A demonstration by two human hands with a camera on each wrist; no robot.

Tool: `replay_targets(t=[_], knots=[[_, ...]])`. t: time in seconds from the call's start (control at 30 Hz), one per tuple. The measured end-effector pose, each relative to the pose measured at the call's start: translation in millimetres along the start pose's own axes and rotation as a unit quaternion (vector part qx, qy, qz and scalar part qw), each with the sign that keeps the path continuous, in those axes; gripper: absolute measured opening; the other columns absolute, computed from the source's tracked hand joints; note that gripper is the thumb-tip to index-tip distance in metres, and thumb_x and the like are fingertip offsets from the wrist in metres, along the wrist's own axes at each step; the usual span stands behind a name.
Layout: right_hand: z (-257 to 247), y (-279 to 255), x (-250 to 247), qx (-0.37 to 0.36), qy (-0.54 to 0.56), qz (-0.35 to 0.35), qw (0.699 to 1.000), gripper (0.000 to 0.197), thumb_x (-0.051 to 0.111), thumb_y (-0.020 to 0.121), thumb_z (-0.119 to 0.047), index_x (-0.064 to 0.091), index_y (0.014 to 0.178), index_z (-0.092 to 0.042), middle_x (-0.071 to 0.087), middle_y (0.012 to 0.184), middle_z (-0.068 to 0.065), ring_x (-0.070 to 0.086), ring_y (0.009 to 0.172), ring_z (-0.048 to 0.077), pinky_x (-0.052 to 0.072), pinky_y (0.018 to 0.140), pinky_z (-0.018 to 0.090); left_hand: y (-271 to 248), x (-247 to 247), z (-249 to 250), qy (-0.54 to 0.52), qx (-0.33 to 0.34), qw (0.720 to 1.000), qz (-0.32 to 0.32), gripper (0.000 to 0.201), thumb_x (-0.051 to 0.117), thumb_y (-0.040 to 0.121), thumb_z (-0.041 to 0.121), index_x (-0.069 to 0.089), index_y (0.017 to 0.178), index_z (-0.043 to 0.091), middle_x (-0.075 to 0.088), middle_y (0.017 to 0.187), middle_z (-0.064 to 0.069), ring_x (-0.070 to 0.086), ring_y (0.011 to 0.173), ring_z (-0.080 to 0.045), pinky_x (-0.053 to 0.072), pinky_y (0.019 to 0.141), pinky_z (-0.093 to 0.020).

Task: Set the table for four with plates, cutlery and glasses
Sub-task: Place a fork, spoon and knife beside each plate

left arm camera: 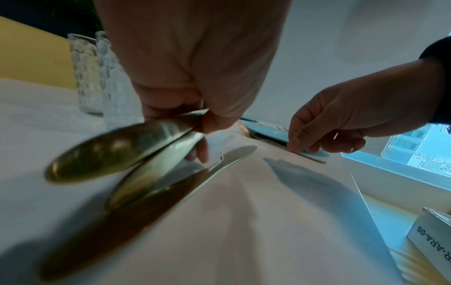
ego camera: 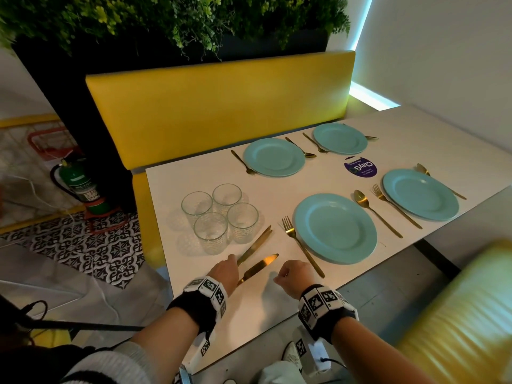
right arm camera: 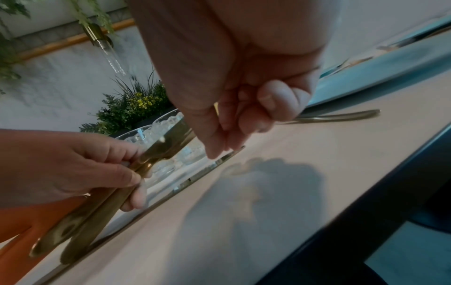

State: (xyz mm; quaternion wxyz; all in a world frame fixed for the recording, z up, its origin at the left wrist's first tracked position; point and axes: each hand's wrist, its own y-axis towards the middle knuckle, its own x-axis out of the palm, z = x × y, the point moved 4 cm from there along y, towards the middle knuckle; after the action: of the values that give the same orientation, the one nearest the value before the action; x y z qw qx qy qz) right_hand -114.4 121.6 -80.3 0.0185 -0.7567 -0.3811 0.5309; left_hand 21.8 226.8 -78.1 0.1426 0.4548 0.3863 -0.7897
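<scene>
Four teal plates lie on the white table (ego camera: 277,300), each with a gold fork and spoon beside it; the nearest plate (ego camera: 335,228) has a fork (ego camera: 302,245) on its left. Several glasses (ego camera: 219,214) stand clustered at the table's left end. My left hand (ego camera: 224,273) (left arm camera: 195,115) grips the handles of two gold knives (ego camera: 256,243) (left arm camera: 117,152), blades pointing toward the glasses. One more knife (ego camera: 259,267) (left arm camera: 234,157) lies flat on the table between my hands. My right hand (ego camera: 293,274) (right arm camera: 244,115) hovers just right of it, fingers loosely curled, holding nothing.
A yellow bench back (ego camera: 219,106) runs along the far side, with a planter above it. Another yellow seat (ego camera: 457,314) is at the near right. A purple sticker (ego camera: 360,167) sits among the plates. A green fire extinguisher (ego camera: 80,184) stands on the floor, left.
</scene>
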Motion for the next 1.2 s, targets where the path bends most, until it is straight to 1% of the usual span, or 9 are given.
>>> replay_targets(t=[0.13, 0.33, 0.43, 0.53, 0.73, 0.87, 0.93, 1.03, 1.2], knots=[[-6.9, 0.5, 3.7, -0.003, 0.001, -0.014, 1.000, 0.017, 0.061, 0.088, -0.028, 0.067, 0.096, -0.014, 0.065, 0.105, 0.004, 0.051, 0.085, 0.011, 0.046, 0.077, 0.024, -3.8, -1.6, -4.1, -0.023, -0.008, 1.000, 0.008, 0.033, 0.029, 0.095, 0.005, 0.039, 0.126, 0.002, 0.055, 0.129, -0.019, 0.054, 0.120, -0.031, 0.042, 0.094, -0.035], [-4.5, -1.4, 0.6, 0.008, 0.001, -0.010, 1.000, 0.032, 0.061, 0.088, -0.028, 0.044, 0.061, -0.030, 0.063, 0.098, 0.002, 0.050, 0.083, 0.011, 0.040, 0.072, 0.021, -6.2, 8.0, -11.6, -0.029, 0.011, 1.000, 0.002, 0.034, 0.043, 0.095, 0.024, 0.040, 0.125, 0.007, 0.059, 0.125, -0.014, 0.058, 0.115, -0.028, 0.045, 0.090, -0.033], [-0.7, -3.0, -2.4, 0.014, -0.002, -0.014, 1.000, 0.019, 0.059, 0.088, -0.029, 0.052, 0.071, -0.024, 0.067, 0.106, 0.003, 0.052, 0.083, 0.011, 0.041, 0.072, 0.021, -5.5, 15.8, -17.8, 0.012, 0.024, 1.000, -0.009, 0.054, 0.059, 0.088, 0.035, 0.038, 0.133, 0.013, 0.055, 0.131, -0.008, 0.054, 0.121, -0.025, 0.043, 0.098, -0.032], [2.9, -4.1, -3.9, 0.018, -0.005, -0.012, 1.000, 0.016, 0.058, 0.089, -0.028, 0.053, 0.075, -0.023, 0.066, 0.106, 0.004, 0.051, 0.083, 0.011, 0.042, 0.073, 0.020, -5.5, 17.6, -20.5, 0.068, 0.029, 0.997, 0.011, 0.048, 0.056, 0.090, 0.035, 0.043, 0.132, 0.015, 0.051, 0.134, -0.008, 0.051, 0.125, -0.025, 0.040, 0.102, -0.032], [5.8, -7.0, -2.2, 0.017, 0.004, -0.016, 1.000, 0.024, 0.058, 0.090, -0.029, 0.050, 0.068, -0.025, 0.060, 0.091, 0.000, 0.052, 0.081, 0.011, 0.041, 0.072, 0.019, -4.5, 12.6, -15.2, 0.060, 0.005, 0.998, 0.019, 0.031, 0.046, 0.089, 0.019, 0.057, 0.117, 0.011, 0.058, 0.123, -0.010, 0.060, 0.113, -0.028, 0.046, 0.089, -0.029], [4.9, -7.5, -1.8, 0.001, -0.002, -0.031, 1.000, 0.013, 0.058, 0.090, -0.029, 0.064, 0.091, -0.017, 0.066, 0.099, 0.003, 0.053, 0.083, 0.010, 0.044, 0.074, 0.019, -3.1, 9.7, -9.8, 0.042, -0.007, 0.999, 0.018, 0.032, 0.051, 0.085, 0.020, 0.060, 0.114, 0.010, 0.062, 0.119, -0.010, 0.062, 0.110, -0.028, 0.047, 0.085, -0.027], [4.3, -7.3, -1.3, 0.003, 0.012, -0.042, 0.999, 0.013, 0.060, 0.089, -0.030, 0.063, 0.086, -0.018, 0.062, 0.092, 0.001, 0.053, 0.082, 0.009, 0.044, 0.072, 0.019, -3.4, 5.6, -3.5, 0.030, -0.001, 0.999, 0.036, 0.031, 0.048, 0.086, 0.020, 0.061, 0.112, 0.011, 0.064, 0.117, -0.011, 0.062, 0.108, -0.029, 0.047, 0.083, -0.028], [3.2, -8.3, 0.9, 0.032, 0.073, -0.073, 0.994, 0.021, 0.060, 0.089, -0.036, 0.059, 0.074, -0.021, 0.060, 0.075, -0.006, 0.054, 0.062, 0.007, 0.045, 0.056, 0.016, -5.3, -2.8, 10.0, -0.013, 0.010, 0.998, 0.063, 0.030, 0.048, 0.086, 0.022, 0.062, 0.108, 0.007, 0.065, 0.113, -0.013, 0.061, 0.106, -0.031, 0.048, 0.082, -0.032], [-8.5, -8.0, -8.2, 0.059, 0.306, -0.075, 0.947, 0.027, 0.061, 0.090, -0.029, 0.068, 0.106, -0.007, 0.067, 0.081, -0.004, 0.056, 0.053, 0.010, 0.045, 0.049, 0.020, -5.7, -12.6, 39.2, -0.109, 0.039, 0.990, 0.078, 0.027, 0.050, 0.086, 0.024, 0.064, 0.093, 0.002, 0.068, 0.102, -0.017, 0.058, 0.086, -0.030, 0.037, 0.066, -0.028]])
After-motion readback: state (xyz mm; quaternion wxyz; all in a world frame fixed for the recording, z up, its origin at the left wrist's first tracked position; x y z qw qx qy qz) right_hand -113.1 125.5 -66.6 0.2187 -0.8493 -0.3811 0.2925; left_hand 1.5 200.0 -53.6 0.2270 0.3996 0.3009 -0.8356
